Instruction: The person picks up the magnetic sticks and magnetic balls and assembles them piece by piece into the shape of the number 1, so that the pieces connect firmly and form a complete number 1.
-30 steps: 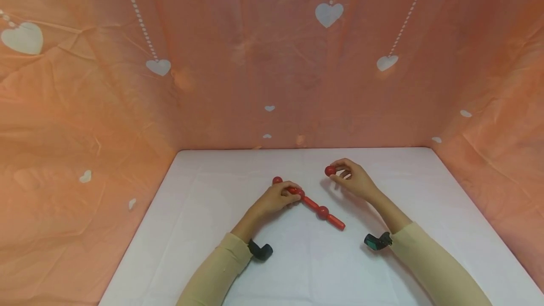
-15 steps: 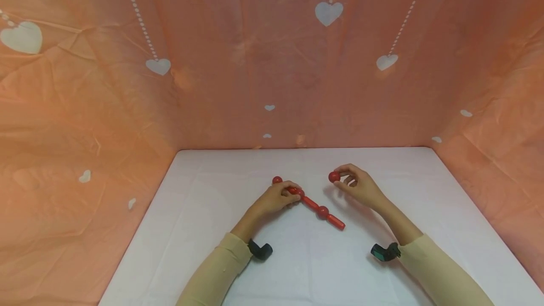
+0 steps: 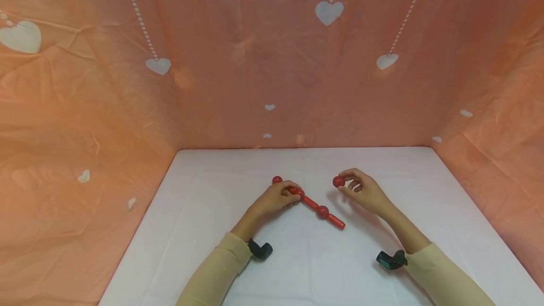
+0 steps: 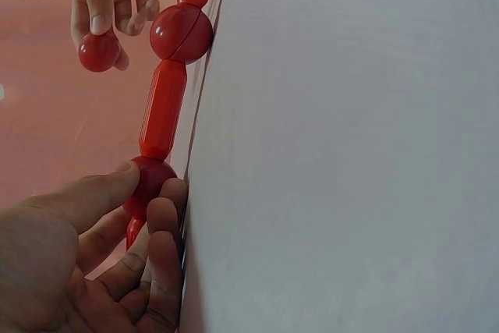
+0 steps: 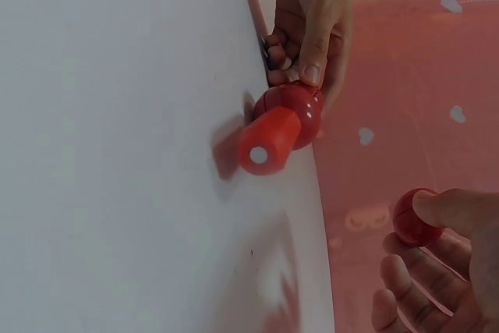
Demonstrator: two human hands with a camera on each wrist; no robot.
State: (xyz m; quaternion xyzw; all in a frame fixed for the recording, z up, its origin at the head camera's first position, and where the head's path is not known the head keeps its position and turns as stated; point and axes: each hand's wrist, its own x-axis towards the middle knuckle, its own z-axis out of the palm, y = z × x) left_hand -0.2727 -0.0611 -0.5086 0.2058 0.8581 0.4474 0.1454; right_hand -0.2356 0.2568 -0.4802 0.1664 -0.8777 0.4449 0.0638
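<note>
A chain of red rods and balls (image 3: pixel 311 202) lies slantwise on the white table, its near end toward the right. My left hand (image 3: pixel 274 199) pinches one of its balls (image 4: pixel 154 181) between thumb and fingers, covering part of the chain; a further ball (image 3: pixel 277 180) shows beyond the fingers. To the right, apart from the chain, my right hand (image 3: pixel 366 194) holds a loose red ball (image 3: pixel 338 181) above the table by thumb and fingertips. In the right wrist view, the chain's end rod (image 5: pixel 265 146) faces the camera with a pale round spot on its tip.
The white tabletop (image 3: pixel 204 259) runs back to an orange cloth backdrop (image 3: pixel 238 60) printed with pale hearts, which also hangs at both sides. A black wrist device (image 3: pixel 260 250) sits at the left cuff, and another black device (image 3: pixel 392 259) at the right cuff.
My right hand has drawn back toward the right and nearer to me with the loose red ball. The left hand and the chain have stayed in place.
</note>
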